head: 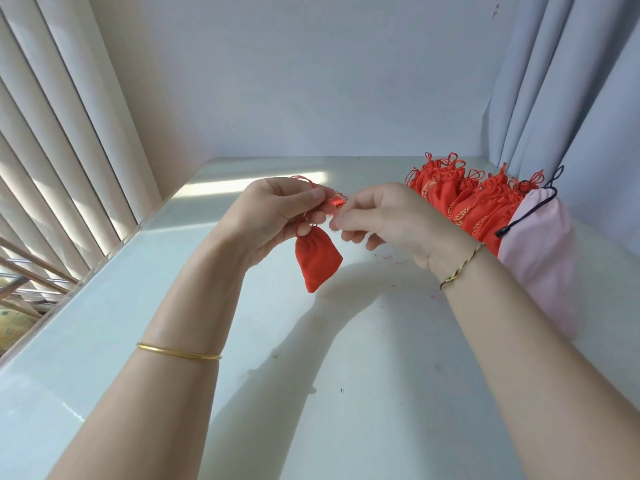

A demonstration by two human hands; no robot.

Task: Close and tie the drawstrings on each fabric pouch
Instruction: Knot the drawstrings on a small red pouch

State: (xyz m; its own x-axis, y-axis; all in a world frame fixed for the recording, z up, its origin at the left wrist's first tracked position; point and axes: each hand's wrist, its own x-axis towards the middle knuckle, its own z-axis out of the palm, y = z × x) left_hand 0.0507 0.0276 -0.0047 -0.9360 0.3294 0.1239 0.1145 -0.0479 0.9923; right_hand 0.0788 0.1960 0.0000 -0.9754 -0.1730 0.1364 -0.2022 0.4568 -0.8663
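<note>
Now tying a dangling red pouch.
Both the left hand and right hand are pinching its drawstring in curled fingers — likely keeping the gathered neck taut.

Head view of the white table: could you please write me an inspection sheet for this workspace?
Surface: white table, glossy, with a sunlit patch at the far end.
Job's things: one red pouch hangs above the table, neck gathered; a pile of red pouches with looped strings lies at the right, against a pink bag with a dark cord.
Clutter: small red thread scraps on the table.
Grippers: left hand and right hand both pinch the drawstring above the pouch.
Cables: nothing seen.
Surroundings: vertical blinds left, pale curtain right, plain wall behind.
</note>
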